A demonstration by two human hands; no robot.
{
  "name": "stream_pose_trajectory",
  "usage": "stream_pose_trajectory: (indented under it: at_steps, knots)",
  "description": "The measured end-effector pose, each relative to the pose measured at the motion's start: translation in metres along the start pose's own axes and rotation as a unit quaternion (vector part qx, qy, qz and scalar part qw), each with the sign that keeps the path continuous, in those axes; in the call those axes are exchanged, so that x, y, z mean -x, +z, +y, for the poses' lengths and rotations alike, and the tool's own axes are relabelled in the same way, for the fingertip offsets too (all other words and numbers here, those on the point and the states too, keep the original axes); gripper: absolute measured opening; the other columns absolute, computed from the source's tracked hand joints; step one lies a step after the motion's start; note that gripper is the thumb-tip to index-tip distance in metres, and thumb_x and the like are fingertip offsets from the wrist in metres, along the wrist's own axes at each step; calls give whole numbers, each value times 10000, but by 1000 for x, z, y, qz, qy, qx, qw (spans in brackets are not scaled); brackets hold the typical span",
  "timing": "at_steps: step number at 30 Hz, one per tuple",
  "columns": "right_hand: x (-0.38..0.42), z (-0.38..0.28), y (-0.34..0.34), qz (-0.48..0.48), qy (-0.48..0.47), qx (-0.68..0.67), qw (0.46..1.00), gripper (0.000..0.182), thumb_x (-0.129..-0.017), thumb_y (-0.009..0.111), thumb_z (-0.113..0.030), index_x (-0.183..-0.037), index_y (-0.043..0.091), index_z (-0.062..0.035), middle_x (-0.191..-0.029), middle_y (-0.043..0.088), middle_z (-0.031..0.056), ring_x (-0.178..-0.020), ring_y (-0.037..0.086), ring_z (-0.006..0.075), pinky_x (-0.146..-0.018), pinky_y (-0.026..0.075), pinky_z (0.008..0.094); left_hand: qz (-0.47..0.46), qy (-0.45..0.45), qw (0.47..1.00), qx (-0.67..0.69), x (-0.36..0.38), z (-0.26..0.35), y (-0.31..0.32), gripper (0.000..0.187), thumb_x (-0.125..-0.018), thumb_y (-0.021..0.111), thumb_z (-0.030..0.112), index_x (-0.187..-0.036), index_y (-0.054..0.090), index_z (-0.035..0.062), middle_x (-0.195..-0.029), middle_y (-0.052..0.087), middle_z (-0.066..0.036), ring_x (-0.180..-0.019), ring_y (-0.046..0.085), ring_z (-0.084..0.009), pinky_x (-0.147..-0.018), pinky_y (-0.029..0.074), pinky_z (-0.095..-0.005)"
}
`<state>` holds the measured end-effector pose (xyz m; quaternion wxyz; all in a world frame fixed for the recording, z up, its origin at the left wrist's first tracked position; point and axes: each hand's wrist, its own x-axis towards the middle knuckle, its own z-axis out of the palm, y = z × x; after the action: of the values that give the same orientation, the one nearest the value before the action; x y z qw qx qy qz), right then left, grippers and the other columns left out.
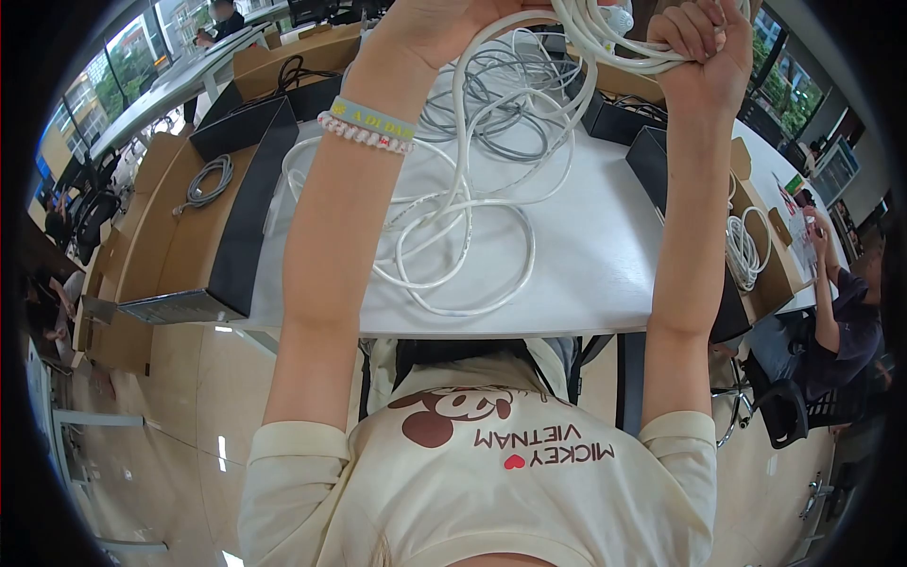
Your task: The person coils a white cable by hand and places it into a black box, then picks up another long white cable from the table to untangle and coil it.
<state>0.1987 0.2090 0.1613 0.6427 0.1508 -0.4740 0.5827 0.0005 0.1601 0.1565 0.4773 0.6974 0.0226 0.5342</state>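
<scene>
Raised at the top edge of the head view, my right hand is closed around a bundle of looped white cable. My left hand is at the other side of the same bundle, with strands passing over its fingers; the fingertips are partly cut off by the frame and hidden by cable. From the bundle, white strands hang down to the table, where loose white cable loops lie. Behind them is a tangle of grey cable. Two bracelets circle my left wrist.
The white table has open black-and-brown boxes along it. One left box holds a grey cable coil; a right box holds a white cable coil. More boxes with cables stand behind. A person sits at the right.
</scene>
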Motion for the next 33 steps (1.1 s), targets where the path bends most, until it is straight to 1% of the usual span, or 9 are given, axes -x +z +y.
stream_pose_trajectory:
  at_steps: [7, 20, 23, 25, 26, 28, 30, 31, 33]
  knots:
    - [4, 3, 8, -18, -22, 96, 995, 314, -915, 504, -215, -631, 392, -143, -460, 264, -68, -359, 221, 40, -343, 205, 204, 51, -39, 920, -388, 0, 5, 17, 423, -879, 567, 398, -985, 602, -10, -819, 639, -74, -695, 586, -104, -632, 461, -221]
    - [14, 20, 17, -11, 35, 299, 954, 186, -897, 567, -197, -790, 462, -88, -543, 426, -9, -450, 461, 105, -430, 400, 236, 81, 106, 934, -330, 9, 24, 11, 393, -892, 567, 350, -1020, 503, -16, -729, 573, -45, -542, 529, -74, -495, 435, -171]
    - [15, 28, 24, 32, -53, 523, 850, 272, -852, 634, -250, -976, 522, -36, -732, 538, 69, -655, 570, 165, -594, 484, 270, 5, 74, 940, -332, 9, 28, 15, 397, -899, 556, 345, -1029, 488, -24, -733, 557, -65, -581, 526, -93, -548, 450, -215]
    - [-10, 46, 0, 91, -563, 666, 481, 479, -812, 673, -287, -1154, 493, -5, -979, 536, 140, -934, 552, 241, -802, 463, 328, 121, 200, 824, -517, -2, 6, 12, 421, -902, 547, 357, -1045, 478, -33, -728, 558, -97, -683, 545, -119, -646, 458, -259]
    - [6, 28, 8, -34, -569, 709, 415, 522, -799, 671, -273, -1203, 475, -6, -1135, 486, 153, -1097, 465, 281, -925, 391, 377, 121, 200, 824, -517, 0, 7, 17, 421, -902, 547, 357, -1045, 478, -33, -728, 558, -97, -683, 545, -119, -646, 458, -259]
    - [-2, 22, 7, -109, -589, 716, 359, 495, -796, 667, -262, -1189, 495, -13, -1149, 496, 142, -1100, 472, 287, -923, 394, 392, 123, 16, 819, -560, 7, 14, 31, 308, -869, 584, 247, -955, 549, -47, -731, 576, -123, -761, 561, -174, -722, 459, -297]
    - [-10, 28, 13, -219, -653, 676, 260, 436, -777, 651, -213, -1155, 547, -22, -1164, 540, 113, -1042, 539, 270, -860, 448, 385, 11, 175, 689, -704, 6, 3, 13, 245, -826, 597, 184, -896, 581, -50, -767, 591, -132, -770, 569, -200, -722, 464, -299]
    - [-3, 34, 18, -219, -653, 677, 259, 436, -777, 651, -213, -1155, 547, -22, -1164, 540, 113, -1042, 539, 270, -860, 448, 385, -103, 322, 507, -793, 7, -3, 3, 183, -784, 611, 122, -837, 613, -53, -803, 606, -141, -778, 577, -226, -721, 469, -301]
    - [17, 46, 22, -281, -539, 687, 398, 403, -774, 633, -175, -1142, 567, -24, -1092, 589, 106, -901, 608, 229, -731, 502, 310, -136, 284, 546, -776, 11, 1, -1, 136, -744, 608, 85, -764, 621, -49, -810, 609, -138, -766, 580, -245, -709, 476, -303]
